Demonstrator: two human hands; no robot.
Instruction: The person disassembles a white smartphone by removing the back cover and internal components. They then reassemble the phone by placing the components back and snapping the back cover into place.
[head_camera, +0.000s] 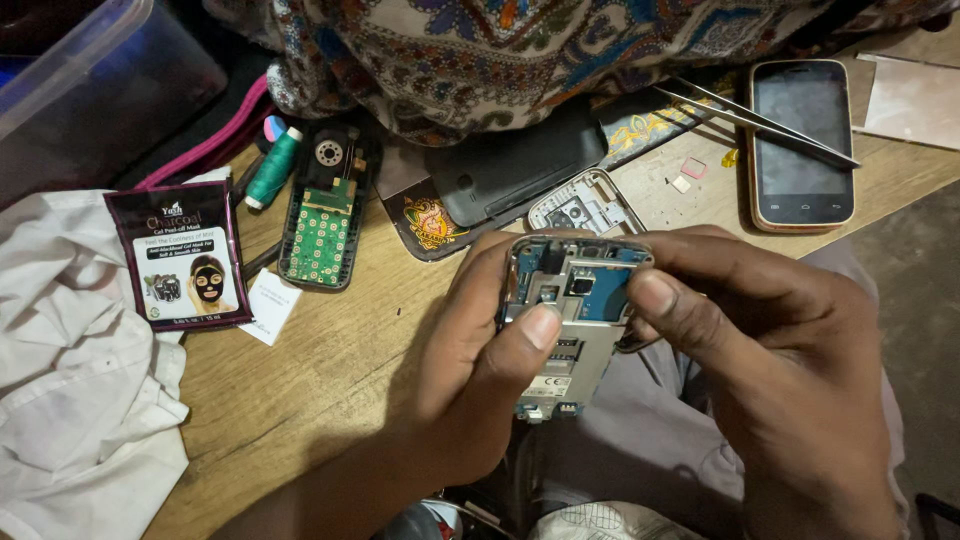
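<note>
Both hands hold an opened phone body (568, 330) with its back off, showing a blue circuit board and silver frame. My left hand (470, 370) grips its left side, thumb pressed on the board. My right hand (780, 370) grips the right side, thumb on the blue board near the top edge. The phone is held above the wooden table's (300, 390) near edge.
On the table lie a green keypad circuit board in a black shell (323, 215), a teal thread spool (272, 167), a dark sachet (182, 257), a black back cover (515, 170), a grey frame piece (588, 203), tweezers (760, 122), an orange-edged phone (802, 143) and white cloth (70, 380).
</note>
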